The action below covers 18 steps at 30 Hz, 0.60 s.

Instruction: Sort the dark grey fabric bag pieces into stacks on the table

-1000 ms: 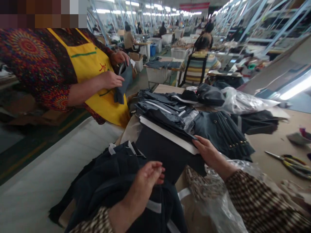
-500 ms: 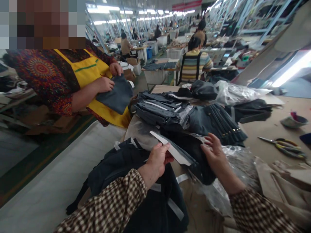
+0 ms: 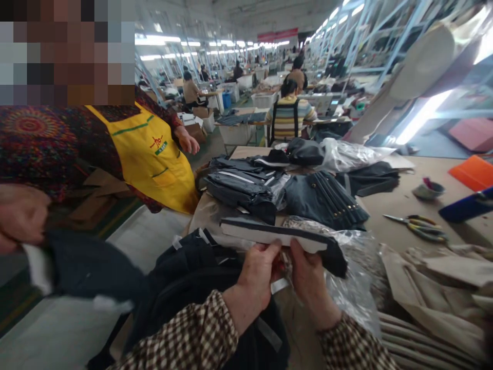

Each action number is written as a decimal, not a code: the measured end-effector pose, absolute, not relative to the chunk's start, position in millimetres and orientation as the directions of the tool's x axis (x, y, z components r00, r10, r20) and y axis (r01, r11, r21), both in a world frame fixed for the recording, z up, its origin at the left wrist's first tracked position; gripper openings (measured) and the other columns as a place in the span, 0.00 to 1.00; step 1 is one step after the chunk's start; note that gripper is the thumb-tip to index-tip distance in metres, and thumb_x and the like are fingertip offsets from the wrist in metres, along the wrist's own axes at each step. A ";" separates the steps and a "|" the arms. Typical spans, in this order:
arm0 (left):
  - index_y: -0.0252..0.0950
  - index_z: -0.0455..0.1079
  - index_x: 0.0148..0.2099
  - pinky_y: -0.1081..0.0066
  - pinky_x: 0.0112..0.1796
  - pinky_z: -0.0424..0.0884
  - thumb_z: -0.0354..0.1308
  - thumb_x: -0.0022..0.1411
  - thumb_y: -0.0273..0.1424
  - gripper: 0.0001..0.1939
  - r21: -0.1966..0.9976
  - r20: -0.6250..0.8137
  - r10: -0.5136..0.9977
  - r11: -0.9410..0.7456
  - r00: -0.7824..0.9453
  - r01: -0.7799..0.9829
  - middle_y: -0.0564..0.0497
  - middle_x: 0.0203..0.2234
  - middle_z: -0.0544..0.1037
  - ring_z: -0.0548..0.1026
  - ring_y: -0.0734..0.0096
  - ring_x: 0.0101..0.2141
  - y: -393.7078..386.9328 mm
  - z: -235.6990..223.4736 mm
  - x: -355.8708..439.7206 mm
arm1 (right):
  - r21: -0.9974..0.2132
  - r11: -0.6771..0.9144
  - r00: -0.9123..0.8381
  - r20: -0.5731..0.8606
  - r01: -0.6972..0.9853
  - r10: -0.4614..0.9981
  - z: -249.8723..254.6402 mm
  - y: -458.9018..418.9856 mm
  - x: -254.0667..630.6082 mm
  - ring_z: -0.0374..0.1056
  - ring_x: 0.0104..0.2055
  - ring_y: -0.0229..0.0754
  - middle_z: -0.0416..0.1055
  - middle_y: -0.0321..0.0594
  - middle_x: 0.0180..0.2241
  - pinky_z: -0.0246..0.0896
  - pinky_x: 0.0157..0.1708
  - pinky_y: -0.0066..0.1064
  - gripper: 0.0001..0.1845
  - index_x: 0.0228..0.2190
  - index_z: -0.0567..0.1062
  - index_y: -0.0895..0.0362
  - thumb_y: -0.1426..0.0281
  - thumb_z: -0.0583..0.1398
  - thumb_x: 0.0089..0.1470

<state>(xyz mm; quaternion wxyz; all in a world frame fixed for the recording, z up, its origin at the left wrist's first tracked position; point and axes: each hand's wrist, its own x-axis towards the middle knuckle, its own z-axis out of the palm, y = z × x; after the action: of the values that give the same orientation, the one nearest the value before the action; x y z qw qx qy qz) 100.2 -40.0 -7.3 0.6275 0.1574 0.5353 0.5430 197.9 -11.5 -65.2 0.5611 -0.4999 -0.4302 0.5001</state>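
Observation:
A dark fabric piece with a white strip (image 3: 250,230) along its edge is held up in front of me, roughly level. My left hand (image 3: 257,272) pinches its lower edge near the middle, thumb on the white strip. Close beside it, my right hand (image 3: 308,272) grips the same edge, its thumb also on the white. The fingers of both hands are partly hidden behind the piece. Below my left forearm lies a dark garment (image 3: 185,272) with pale tabs. Clear plastic wrap (image 3: 354,262) sits to the right of my hands.
Dark folded pieces (image 3: 239,185) and a stack with brass snaps (image 3: 327,198) lie beyond. Pliers-like cutters (image 3: 423,226), a small bowl (image 3: 428,190) and beige cloth (image 3: 419,277) are at right. On the left, a co-worker in a yellow apron (image 3: 154,154) holds a blurred dark piece (image 3: 92,264).
My right hand has come left and taken hold of the fabric piece, which has turned more level. The co-worker's dark piece has swung down towards the lower left.

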 end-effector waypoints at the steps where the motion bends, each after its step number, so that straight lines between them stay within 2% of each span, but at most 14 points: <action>1: 0.34 0.65 0.29 0.78 0.17 0.51 0.66 0.51 0.44 0.19 0.819 -0.475 0.868 0.376 -0.146 -0.434 0.57 0.18 0.67 0.64 0.80 0.17 -46.3 -6.7 98.7 | -0.992 0.009 0.135 -0.008 -0.125 0.991 -60.8 -1.9 203.7 0.73 0.34 0.50 0.77 0.46 0.29 0.70 0.36 0.40 0.19 0.27 0.76 0.58 0.53 0.62 0.51; 2: 0.34 0.65 0.28 0.77 0.18 0.53 0.64 0.53 0.46 0.20 0.875 -0.418 0.897 0.354 -0.145 -0.330 0.57 0.17 0.66 0.63 0.79 0.17 -51.4 -5.2 95.6 | -0.995 0.032 0.110 0.021 -0.097 0.994 -55.1 7.1 210.7 0.72 0.32 0.49 0.77 0.45 0.26 0.69 0.35 0.38 0.20 0.25 0.76 0.58 0.52 0.62 0.49; 4: 0.34 0.68 0.29 0.76 0.23 0.60 0.63 0.55 0.44 0.17 0.983 -0.184 0.963 0.175 -0.196 -0.061 0.54 0.21 0.70 0.66 0.77 0.22 -56.6 0.0 87.0 | -0.996 0.085 0.025 0.085 -0.010 0.996 -41.0 22.0 223.7 0.70 0.28 0.45 0.74 0.41 0.22 0.66 0.31 0.34 0.21 0.22 0.75 0.58 0.53 0.63 0.49; 6: 0.36 0.72 0.38 0.72 0.33 0.67 0.67 0.51 0.37 0.14 0.982 0.079 0.970 -0.035 -0.231 0.188 0.50 0.32 0.76 0.72 0.70 0.33 -55.0 5.0 80.6 | -0.988 0.129 -0.076 0.122 0.086 0.990 -25.6 31.4 228.1 0.66 0.25 0.41 0.70 0.37 0.19 0.62 0.26 0.30 0.19 0.21 0.75 0.58 0.54 0.63 0.48; 7: 0.37 0.73 0.43 0.71 0.37 0.69 0.68 0.49 0.34 0.18 0.963 0.154 0.963 -0.096 -0.220 0.252 0.49 0.38 0.76 0.73 0.67 0.38 -52.4 6.0 79.5 | -0.980 0.152 -0.111 0.139 0.125 0.984 -18.3 33.9 225.8 0.63 0.23 0.39 0.69 0.35 0.18 0.59 0.24 0.28 0.18 0.20 0.75 0.58 0.56 0.64 0.47; 8: 0.38 0.72 0.47 0.69 0.40 0.69 0.68 0.48 0.31 0.22 0.958 0.169 0.968 -0.118 -0.185 0.260 0.48 0.42 0.76 0.73 0.65 0.41 -49.1 5.7 79.9 | -0.974 0.170 -0.133 0.151 0.149 0.980 -12.0 34.9 221.1 0.61 0.22 0.37 0.67 0.33 0.17 0.57 0.22 0.27 0.16 0.20 0.74 0.58 0.58 0.65 0.45; 9: 0.38 0.71 0.49 0.69 0.40 0.70 0.68 0.48 0.30 0.24 0.971 0.134 0.981 -0.102 -0.139 0.215 0.48 0.43 0.76 0.73 0.64 0.41 -45.6 4.0 81.3 | -0.974 0.172 -0.149 0.149 0.150 0.977 -7.0 34.4 214.6 0.59 0.22 0.36 0.65 0.32 0.17 0.55 0.21 0.26 0.15 0.19 0.73 0.58 0.59 0.65 0.43; 11: 0.37 0.71 0.49 0.69 0.40 0.71 0.66 0.51 0.30 0.22 0.998 0.032 0.998 -0.029 -0.062 0.050 0.49 0.41 0.78 0.75 0.65 0.39 -39.3 -2.3 84.0 | -0.992 0.110 -0.197 0.097 0.058 0.976 -1.4 29.6 201.1 0.58 0.22 0.34 0.64 0.31 0.17 0.54 0.21 0.25 0.15 0.18 0.72 0.58 0.60 0.67 0.40; 14: 0.34 0.73 0.48 0.69 0.40 0.71 0.65 0.55 0.35 0.19 0.964 -0.107 0.994 0.096 -0.034 -0.248 0.48 0.38 0.80 0.76 0.64 0.38 -34.2 -12.0 77.8 | -0.983 -0.100 -0.389 -0.032 -0.156 0.921 -5.5 17.6 192.9 0.63 0.25 0.37 0.71 0.34 0.22 0.62 0.27 0.28 0.17 0.27 0.76 0.59 0.59 0.69 0.37; 16: 0.33 0.74 0.47 0.69 0.36 0.72 0.66 0.55 0.39 0.20 0.871 -0.232 0.972 0.198 -0.021 -0.450 0.46 0.35 0.81 0.78 0.64 0.34 -35.8 -13.2 67.2 | -0.974 -0.177 -0.503 -0.083 -0.142 0.860 -15.6 12.4 200.2 0.66 0.26 0.39 0.74 0.35 0.25 0.65 0.29 0.30 0.19 0.30 0.76 0.59 0.61 0.69 0.36; 18: 0.32 0.75 0.43 0.69 0.34 0.73 0.70 0.50 0.39 0.21 0.753 -0.349 0.937 0.294 0.022 -0.589 0.47 0.31 0.81 0.78 0.65 0.30 -44.0 -8.7 58.5 | -0.993 -0.120 -0.492 -0.097 -0.015 0.865 -28.8 14.0 216.0 0.66 0.26 0.39 0.73 0.34 0.24 0.64 0.28 0.30 0.14 0.28 0.76 0.57 0.66 0.68 0.36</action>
<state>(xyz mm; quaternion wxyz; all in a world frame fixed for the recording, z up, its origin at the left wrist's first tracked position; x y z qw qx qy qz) 58.5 -44.0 -8.7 0.6847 0.2061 0.4223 0.5572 216.0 14.0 -28.8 0.3392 -0.3729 -0.5701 0.6487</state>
